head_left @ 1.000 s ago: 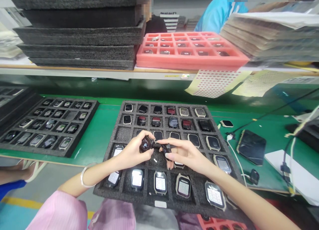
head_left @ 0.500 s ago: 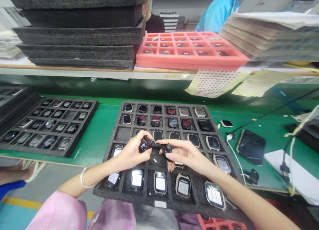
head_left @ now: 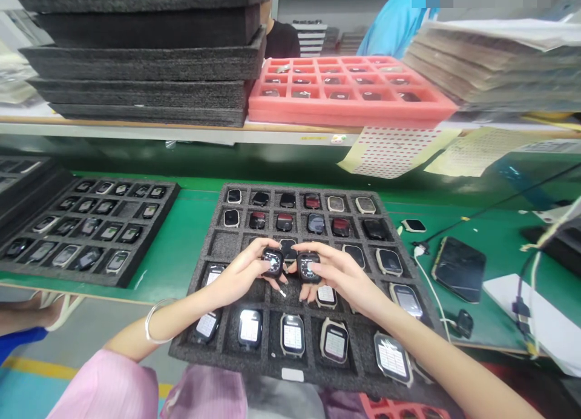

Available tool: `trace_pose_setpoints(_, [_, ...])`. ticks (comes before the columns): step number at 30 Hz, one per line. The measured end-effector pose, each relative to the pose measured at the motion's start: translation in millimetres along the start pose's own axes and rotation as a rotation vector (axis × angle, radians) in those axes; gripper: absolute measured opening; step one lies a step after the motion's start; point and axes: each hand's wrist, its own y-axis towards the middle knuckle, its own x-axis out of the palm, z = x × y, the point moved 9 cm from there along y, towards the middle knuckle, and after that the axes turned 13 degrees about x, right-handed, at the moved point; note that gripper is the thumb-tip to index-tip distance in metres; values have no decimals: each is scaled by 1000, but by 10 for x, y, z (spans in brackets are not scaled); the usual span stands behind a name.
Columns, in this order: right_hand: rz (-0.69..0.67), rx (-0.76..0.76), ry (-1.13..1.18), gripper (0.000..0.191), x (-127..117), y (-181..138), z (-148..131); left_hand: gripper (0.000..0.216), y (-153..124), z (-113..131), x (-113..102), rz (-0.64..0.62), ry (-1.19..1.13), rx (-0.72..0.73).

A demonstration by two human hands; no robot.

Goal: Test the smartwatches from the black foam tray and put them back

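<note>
A black foam tray (head_left: 218, 246) with several smartwatch bodies in its pockets lies on the green bench in front of me. My left hand (head_left: 240, 273) pinches a dark watch body (head_left: 273, 261) with its lit dial facing up, above the tray's middle. My right hand (head_left: 340, 272) grips a second dark watch body (head_left: 308, 266), also face up, right beside the first. The two watches almost touch. Watches with lit white screens fill the near row (head_left: 293, 334).
A second black tray of watches (head_left: 91, 225) lies to the left. On the shelf behind stand stacked black foam trays (head_left: 145, 62), a pink tray (head_left: 349, 98) and cardboard sheets (head_left: 490, 62). A phone (head_left: 458, 267), cables and a loose watch (head_left: 414, 225) lie to the right. A person sits behind.
Both hands have turned their watch bodies so the lit dials face up, and brought them side by side. The right hand's fingers, stretched out before, now wrap round its watch.
</note>
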Motion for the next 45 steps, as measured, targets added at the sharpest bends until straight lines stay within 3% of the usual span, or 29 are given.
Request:
trace_pose_setpoints(7, [12, 18, 4, 50, -5, 4, 18, 28, -6, 17, 11, -10, 13, 3])
trace_pose_setpoints(20, [20, 13, -66, 50, 24, -5, 7, 28, -4, 9, 44, -73, 57, 16])
trace_pose_setpoints(27, [-97, -2, -162, 69, 150, -60, 1, 33, -19, 150, -6, -45, -8, 48])
trace_pose_setpoints(30, [-77, -25, -392, 60, 179, -20, -1, 37, -55, 193, -64, -13, -83, 40])
trace_pose_setpoints(36, [76, -413, -1290, 52, 371, 30, -148, 34, -144, 157, -88, -11, -75, -22])
trace_pose_setpoints(39, [87, -449, -1398, 51, 361, 44, -173, 31, -144, 171, -103, 5, -55, -26])
trace_pose_setpoints(45, [186, -434, -1357, 35, 144, 71, -298, 31, -118, 161, -145, 29, -47, -37])
